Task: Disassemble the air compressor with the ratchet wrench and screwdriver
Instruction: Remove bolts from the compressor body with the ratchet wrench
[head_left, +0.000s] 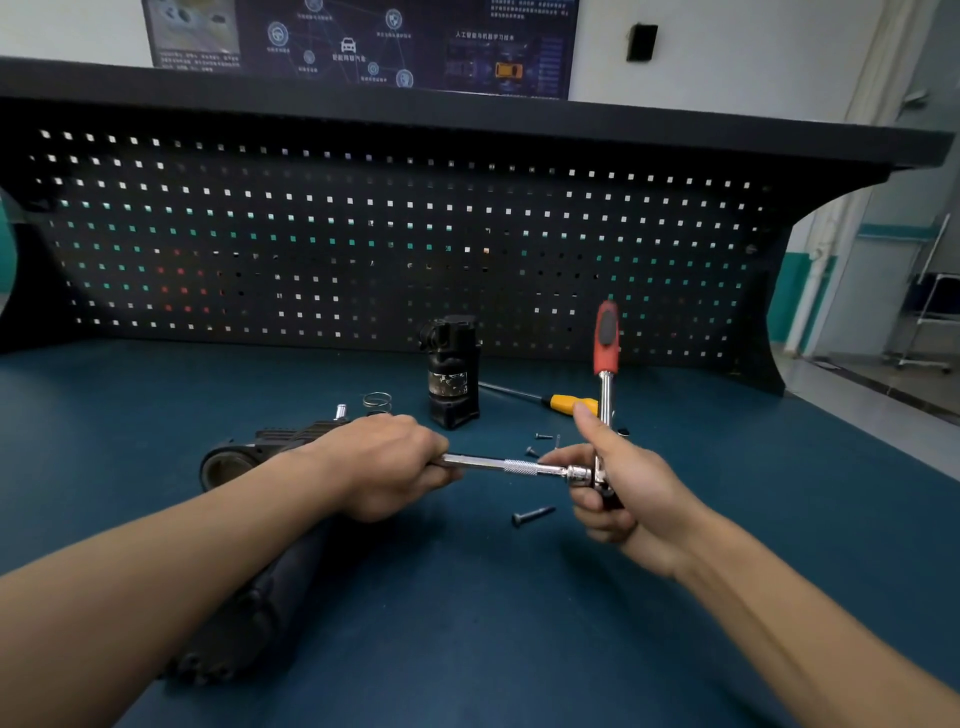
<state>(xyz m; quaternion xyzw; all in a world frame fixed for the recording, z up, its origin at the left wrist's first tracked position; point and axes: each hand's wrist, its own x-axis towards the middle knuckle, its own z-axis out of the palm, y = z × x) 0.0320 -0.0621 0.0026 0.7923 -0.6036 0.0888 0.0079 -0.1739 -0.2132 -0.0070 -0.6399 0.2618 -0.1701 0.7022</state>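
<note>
Fingers (597, 525) of the right hand (623, 488) clamp the ratchet wrench (606, 343) near its head, red handle upright; the left hand (387, 462) grips its extension bar (511, 466). The air compressor (270, 597) lies on the desk (467, 623) at lower left, under the left forearm; the screwdriver (569, 402) lies behind.

I hold the extension bar (509, 465) level at frame centre, left hand (384, 462) on its left end and right hand (613, 483) at its right end, where the ratchet wrench (605, 374) stands upright. The compressor body (244, 457) lies lower left under my forearm. A bolt (532, 515) lies just below the bar, and the screwdriver (566, 402) lies behind it.
</note>
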